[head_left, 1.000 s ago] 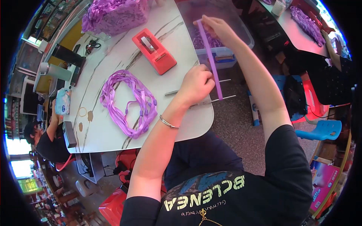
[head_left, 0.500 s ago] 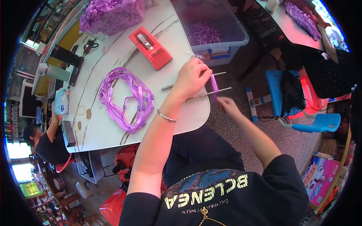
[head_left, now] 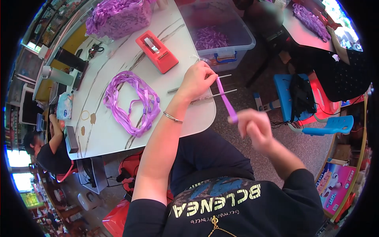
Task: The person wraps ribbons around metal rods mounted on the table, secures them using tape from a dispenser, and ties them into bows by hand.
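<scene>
A purple ribbon [head_left: 226, 100] stretches slantwise between my two hands, passing across two thin metal rods [head_left: 225, 93] that jut past the table's right edge. My left hand [head_left: 199, 81] is closed at the ribbon's upper end, thumb and fingers pinched together, above the table corner. Lower and to the right, my right hand [head_left: 256, 128] is curled at the ribbon's other end; motion blurs its fingers. Left of my forearm, a looped bundle of purple lanyards [head_left: 112, 106] lies on the white table [head_left: 177, 136]. A red tape dispenser [head_left: 162, 55] stands behind it.
A clear bin [head_left: 246, 45] with purple ribbons stands beyond the table edge. A heaped basket [head_left: 122, 23] sits at the back. Tissues [head_left: 65, 106] and a bottle [head_left: 59, 76] line the left. Blue chairs [head_left: 286, 96] stand right. Co-workers sit on both sides.
My right hand has moved down and toward the right, drawing the purple ribbon out longer and tighter. My left hand keeps its pinch near the same spot. The view has shifted slightly.
</scene>
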Motion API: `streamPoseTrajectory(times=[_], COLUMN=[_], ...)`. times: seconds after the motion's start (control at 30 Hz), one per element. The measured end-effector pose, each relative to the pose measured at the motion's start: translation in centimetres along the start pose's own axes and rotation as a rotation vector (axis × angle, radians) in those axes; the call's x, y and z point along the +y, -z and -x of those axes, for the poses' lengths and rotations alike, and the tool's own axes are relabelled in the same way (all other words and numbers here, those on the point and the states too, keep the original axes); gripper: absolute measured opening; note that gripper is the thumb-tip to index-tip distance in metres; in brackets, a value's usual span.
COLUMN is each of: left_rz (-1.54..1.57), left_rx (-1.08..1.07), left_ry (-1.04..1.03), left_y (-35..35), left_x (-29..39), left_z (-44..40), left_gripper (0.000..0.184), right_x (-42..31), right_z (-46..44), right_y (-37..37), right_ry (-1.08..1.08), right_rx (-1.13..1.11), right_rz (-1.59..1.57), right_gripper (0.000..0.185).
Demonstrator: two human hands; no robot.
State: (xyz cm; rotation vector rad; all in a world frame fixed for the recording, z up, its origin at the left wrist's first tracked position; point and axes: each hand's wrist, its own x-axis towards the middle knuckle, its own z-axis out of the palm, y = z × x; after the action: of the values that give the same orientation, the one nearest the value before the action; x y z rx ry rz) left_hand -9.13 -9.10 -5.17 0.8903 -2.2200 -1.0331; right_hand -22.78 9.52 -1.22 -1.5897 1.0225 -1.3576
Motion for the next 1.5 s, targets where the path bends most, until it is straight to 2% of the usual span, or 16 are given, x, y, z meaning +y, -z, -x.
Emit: streamPoseTrajectory(times=[0.07, 0.17, 0.27, 0.37, 0.6, 0.67, 0.8, 0.83, 0.97, 1.03, 1.07, 1.13, 1.37, 1.5], left_rz=[-0.009, -0.065, -0.084, -0.141, -0.067, -0.051, -0.050, -0.041, 0.004, -0.030, -0.028, -0.075, -0.132, -0.142], left_rx=[0.007, -0.003, -0.046, 0.018, 0.067, 0.076, 0.082, 0.063, 0.022, -0.006, -0.007, -0.056, -0.012, -0.006], left_ry=[-0.008, -0.029, -0.043, -0.072, -0.061, -0.059, -0.055, -0.040, -0.022, -0.033, -0.034, -0.008, -0.063, -0.074], left_y=[0.0, 0.2, 0.3, 0.1, -0.1, -0.1, -0.1, -0.1, 0.0, 0.1, 0.1, 0.2, -0.1, 0.0], left_x=[-0.1, 0.1, 0.2, -0.3, -0.4, -0.4, -0.3, -0.1, 0.2, -0.1, -0.2, 0.0, -0.2, 0.2], left_z=[-0.1, 0.0, 0.0, -0.1, -0.2, -0.3, -0.2, -0.1, -0.1, -0.2, -0.2, -0.2, -0.4, -0.1], left_gripper=[0.013, 0.013, 0.017, 0.016, 0.015, 0.015, 0.017, 0.018, 0.017, 0.016, 0.016, 0.020, 0.016, 0.016], right_x=[0.8, 2.4, 6.0, 9.2, 11.8, 13.1, 15.5, 15.1, 15.7, 14.0, 13.3, 12.4, 11.5, 11.0], right_z=[-4.1, -10.5, -13.7, -14.3, -13.8, -13.4, -11.3, -10.5, -6.1, -4.2, -3.7, -2.9, -2.1, -1.9], right_y=[1.3, 3.0, 3.9, 4.0, 3.8, 3.8, 3.6, 3.5, 2.4, 1.1, 0.6, -0.2, -1.3, -1.3], right_ry=[0.055, -0.073, -0.288, -0.412, -0.506, -0.595, -0.558, -0.677, -0.581, -0.715, -0.716, -0.639, -0.610, -0.615], right_rx=[0.043, 0.160, 0.183, 0.208, 0.169, 0.166, 0.160, 0.225, 0.161, 0.167, 0.169, 0.196, 0.375, 0.370], right_rz=[0.027, 0.014, -0.117, -0.157, -0.219, -0.217, -0.257, -0.248, -0.197, -0.255, -0.253, -0.296, -0.543, -0.529], right_gripper=[0.026, 0.029, 0.036, 0.035, 0.035, 0.034, 0.033, 0.029, 0.027, 0.024, 0.024, 0.023, 0.014, 0.016])
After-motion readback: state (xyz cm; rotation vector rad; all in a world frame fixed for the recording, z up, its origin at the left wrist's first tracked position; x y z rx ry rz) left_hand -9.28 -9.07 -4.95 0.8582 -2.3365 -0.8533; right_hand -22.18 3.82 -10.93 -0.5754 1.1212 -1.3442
